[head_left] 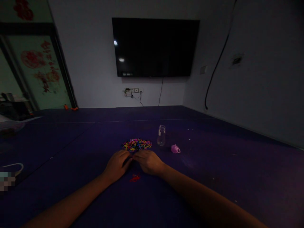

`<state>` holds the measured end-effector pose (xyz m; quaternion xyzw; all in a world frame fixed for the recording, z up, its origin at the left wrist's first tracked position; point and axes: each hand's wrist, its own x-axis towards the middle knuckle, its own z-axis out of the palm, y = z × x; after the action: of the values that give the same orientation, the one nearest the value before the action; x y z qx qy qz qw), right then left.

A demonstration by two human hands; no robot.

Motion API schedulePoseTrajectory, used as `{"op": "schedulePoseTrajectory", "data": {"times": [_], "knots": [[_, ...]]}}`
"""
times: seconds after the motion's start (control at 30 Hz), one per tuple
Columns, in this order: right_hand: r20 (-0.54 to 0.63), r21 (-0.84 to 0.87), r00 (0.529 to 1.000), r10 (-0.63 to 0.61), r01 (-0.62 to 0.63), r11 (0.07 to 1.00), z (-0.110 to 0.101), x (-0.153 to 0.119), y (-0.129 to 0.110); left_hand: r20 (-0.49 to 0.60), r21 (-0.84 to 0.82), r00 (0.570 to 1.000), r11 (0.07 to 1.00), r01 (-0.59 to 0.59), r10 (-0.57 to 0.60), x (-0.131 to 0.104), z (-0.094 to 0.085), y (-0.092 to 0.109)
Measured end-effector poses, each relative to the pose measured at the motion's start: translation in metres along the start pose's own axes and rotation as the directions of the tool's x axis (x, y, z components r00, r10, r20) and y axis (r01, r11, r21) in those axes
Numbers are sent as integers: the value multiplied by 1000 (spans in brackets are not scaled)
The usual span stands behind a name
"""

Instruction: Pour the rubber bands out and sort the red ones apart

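A heap of small multicoloured rubber bands (137,144) lies on the dark purple surface. At its near edge my left hand (118,165) and my right hand (149,162) meet at the fingertips. Both hands have their fingers drawn into a pinch, and whatever is between the tips is too small and dark to make out. Closer to me, below the hands, is a little cluster of red rubber bands (135,178). A clear bottle (161,136) stands upright and uncapped to the right of the heap. Beside it rests a pink lid (175,148) with a loop.
The purple surface (213,158) stretches to the wall, with a few tiny white specks at right. A large dark television (155,47) hangs above sockets (136,90) and cords. A white looped cord (14,165) and a pixelated patch appear at the left edge.
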<state>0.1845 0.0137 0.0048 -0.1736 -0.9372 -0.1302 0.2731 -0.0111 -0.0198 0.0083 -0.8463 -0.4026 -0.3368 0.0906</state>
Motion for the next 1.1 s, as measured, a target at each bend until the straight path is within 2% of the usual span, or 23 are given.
{"op": "schedulePoseTrajectory", "data": {"times": [0.13, 0.33, 0.43, 0.5, 0.6, 0.67, 0.73, 0.8, 0.9, 1.1], "knots": [[42, 40, 999, 25, -27, 999, -2, -1, -1, 20, -44, 999, 998, -42, 43, 2, -4, 4], [18, 150, 1000, 15, -17, 989, 1, -4, -2, 58, -106, 997, 994, -38, 45, 2, -4, 3], [-41, 192, 987, 157, -146, 971, 1, -4, 4, 68, -153, 997, 988, -32, 43, 2, -4, 2], [-82, 210, 940, 332, -310, 927, 2, -5, 13, 81, -199, 995, 979, -44, 61, 2, -5, 3], [-84, 209, 809, 582, -557, 804, 5, -5, 27, 85, -280, 987, 954, -109, 138, 2, -7, 4], [-50, 191, 737, 675, -656, 730, 8, -6, 35, 83, -314, 977, 936, -161, 196, 1, -7, 5], [4, 162, 704, 710, -701, 695, 10, -6, 39, 88, -320, 968, 927, -195, 234, 0, -7, 6], [57, 127, 704, 708, -708, 694, 11, -7, 40, 99, -310, 961, 926, -216, 257, -1, -8, 8], [103, 88, 732, 673, -681, 727, 10, -6, 38, 110, -296, 952, 923, -244, 287, -1, -9, 10], [135, 70, 772, 621, -633, 771, 7, -3, 32, 126, -301, 939, 914, -271, 320, -2, -10, 11]]}}
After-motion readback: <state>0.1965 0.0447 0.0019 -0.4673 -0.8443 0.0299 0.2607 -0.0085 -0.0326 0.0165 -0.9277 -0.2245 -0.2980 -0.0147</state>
